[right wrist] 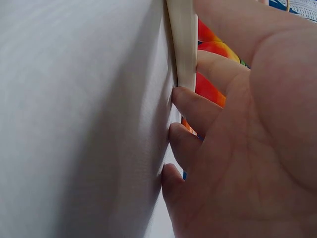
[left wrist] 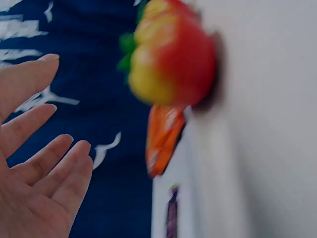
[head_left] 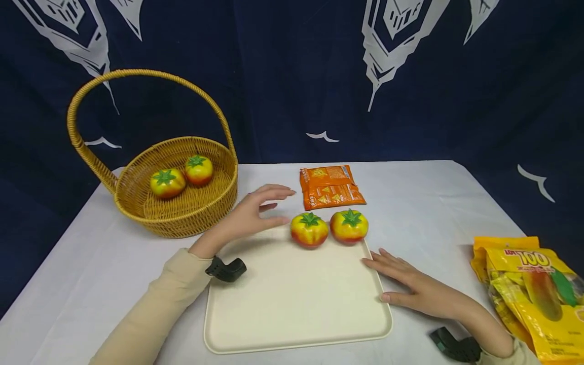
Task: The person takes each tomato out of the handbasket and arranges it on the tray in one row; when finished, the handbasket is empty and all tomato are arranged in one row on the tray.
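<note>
Table (head_left: 433,208) with basket (head_left: 201,219), tray (head_left: 296,299), packets (head_left: 332,188)

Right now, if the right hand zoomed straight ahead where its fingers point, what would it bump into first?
The right hand would probably meet the tray first, at its right edge, which the hand already seems to touch.

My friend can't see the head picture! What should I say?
A person's left hand is beside two fruits at the far edge of a tray; the right hand touches its right side. Behind is an orange packet, at left a basket with two more fruits, at right a yellow bag.
</note>
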`<action>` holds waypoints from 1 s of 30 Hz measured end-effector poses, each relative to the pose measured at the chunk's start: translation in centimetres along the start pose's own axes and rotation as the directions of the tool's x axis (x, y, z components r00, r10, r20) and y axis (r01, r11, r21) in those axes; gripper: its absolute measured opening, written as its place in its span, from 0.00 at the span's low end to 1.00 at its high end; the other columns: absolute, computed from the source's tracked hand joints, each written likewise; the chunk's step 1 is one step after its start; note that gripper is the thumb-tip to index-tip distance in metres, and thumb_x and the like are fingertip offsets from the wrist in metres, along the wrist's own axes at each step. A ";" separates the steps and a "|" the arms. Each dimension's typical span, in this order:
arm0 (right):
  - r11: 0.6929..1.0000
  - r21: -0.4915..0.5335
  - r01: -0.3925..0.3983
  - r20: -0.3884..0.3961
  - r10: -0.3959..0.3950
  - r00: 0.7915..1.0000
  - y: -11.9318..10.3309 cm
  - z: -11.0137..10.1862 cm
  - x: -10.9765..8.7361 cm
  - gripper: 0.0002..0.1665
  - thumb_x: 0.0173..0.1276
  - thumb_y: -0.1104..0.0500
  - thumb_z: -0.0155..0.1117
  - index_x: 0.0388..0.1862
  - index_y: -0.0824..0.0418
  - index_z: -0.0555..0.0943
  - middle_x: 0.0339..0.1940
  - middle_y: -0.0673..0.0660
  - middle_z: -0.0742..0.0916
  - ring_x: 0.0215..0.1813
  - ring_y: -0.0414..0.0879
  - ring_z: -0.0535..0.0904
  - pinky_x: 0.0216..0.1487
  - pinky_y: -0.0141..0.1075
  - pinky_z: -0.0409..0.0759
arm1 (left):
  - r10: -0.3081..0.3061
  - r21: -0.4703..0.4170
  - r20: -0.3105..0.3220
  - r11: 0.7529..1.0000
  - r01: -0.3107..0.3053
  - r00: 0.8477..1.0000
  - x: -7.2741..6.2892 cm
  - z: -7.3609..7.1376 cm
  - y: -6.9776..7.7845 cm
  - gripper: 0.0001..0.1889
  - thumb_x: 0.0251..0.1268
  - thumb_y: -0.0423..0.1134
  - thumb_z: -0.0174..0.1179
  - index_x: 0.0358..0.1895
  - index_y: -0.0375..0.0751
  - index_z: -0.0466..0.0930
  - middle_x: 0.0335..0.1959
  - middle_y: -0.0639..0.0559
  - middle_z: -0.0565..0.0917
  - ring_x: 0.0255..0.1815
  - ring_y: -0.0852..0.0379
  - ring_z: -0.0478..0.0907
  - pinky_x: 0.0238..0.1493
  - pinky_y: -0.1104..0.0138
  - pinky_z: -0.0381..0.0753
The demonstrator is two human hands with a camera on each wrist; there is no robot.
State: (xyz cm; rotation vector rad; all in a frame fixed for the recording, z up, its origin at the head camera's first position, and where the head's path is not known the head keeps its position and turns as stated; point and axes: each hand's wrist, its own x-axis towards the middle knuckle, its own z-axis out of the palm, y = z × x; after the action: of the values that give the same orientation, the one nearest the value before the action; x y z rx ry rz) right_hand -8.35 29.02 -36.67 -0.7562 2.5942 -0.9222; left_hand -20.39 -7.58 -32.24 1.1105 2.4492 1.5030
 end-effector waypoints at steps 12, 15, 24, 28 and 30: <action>1.000 0.004 0.001 0.003 -0.001 1.000 0.0 -0.1 0.1 0.37 0.65 0.46 0.60 0.72 0.45 0.61 0.72 0.63 0.59 0.70 0.67 0.47 0.58 0.69 0.48 | -0.235 -0.210 -0.448 0.966 0.154 0.863 -5.2 -13.6 -0.7 0.23 0.65 0.40 0.60 0.61 0.38 0.71 0.59 0.45 0.71 0.59 0.54 0.68 0.54 0.74 0.69; 1.000 0.012 -0.005 0.003 0.005 1.000 0.1 0.0 0.0 0.37 0.65 0.46 0.61 0.72 0.45 0.61 0.72 0.62 0.59 0.70 0.67 0.47 0.59 0.68 0.47 | -0.305 -0.290 -0.525 0.942 0.170 0.795 -6.8 -15.5 -1.9 0.23 0.64 0.42 0.60 0.61 0.41 0.72 0.60 0.46 0.70 0.59 0.56 0.66 0.55 0.75 0.67; 1.000 -0.014 0.010 -0.024 -0.010 1.000 0.3 0.2 -0.1 0.37 0.65 0.45 0.61 0.72 0.44 0.62 0.72 0.62 0.60 0.70 0.67 0.49 0.58 0.68 0.50 | -0.484 -0.516 -0.499 0.832 0.202 0.719 -9.3 -17.2 -4.2 0.29 0.64 0.46 0.58 0.66 0.40 0.65 0.66 0.48 0.63 0.67 0.56 0.58 0.64 0.66 0.55; 1.000 -0.017 0.009 -0.021 -0.009 1.000 0.3 0.2 0.0 0.37 0.65 0.45 0.61 0.72 0.44 0.62 0.72 0.63 0.59 0.70 0.67 0.49 0.58 0.68 0.51 | -0.511 -0.542 -0.455 0.809 0.229 0.729 -9.4 -17.5 -4.6 0.30 0.65 0.46 0.57 0.68 0.41 0.63 0.67 0.49 0.61 0.69 0.56 0.55 0.66 0.64 0.49; 1.000 -0.017 0.009 -0.019 -0.009 1.000 0.3 0.2 0.0 0.37 0.65 0.45 0.61 0.72 0.44 0.62 0.72 0.63 0.59 0.70 0.67 0.49 0.57 0.69 0.51 | -0.520 -0.529 -0.436 0.808 0.258 0.734 -9.3 -17.6 -4.8 0.29 0.66 0.47 0.56 0.68 0.43 0.63 0.68 0.52 0.61 0.69 0.57 0.54 0.67 0.64 0.46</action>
State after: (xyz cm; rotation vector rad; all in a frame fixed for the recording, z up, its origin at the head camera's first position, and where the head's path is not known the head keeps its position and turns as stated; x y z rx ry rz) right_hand -8.37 29.12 -36.97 -0.7680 2.6201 -0.9158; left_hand -23.14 -27.72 -29.70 0.0147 2.2174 2.2841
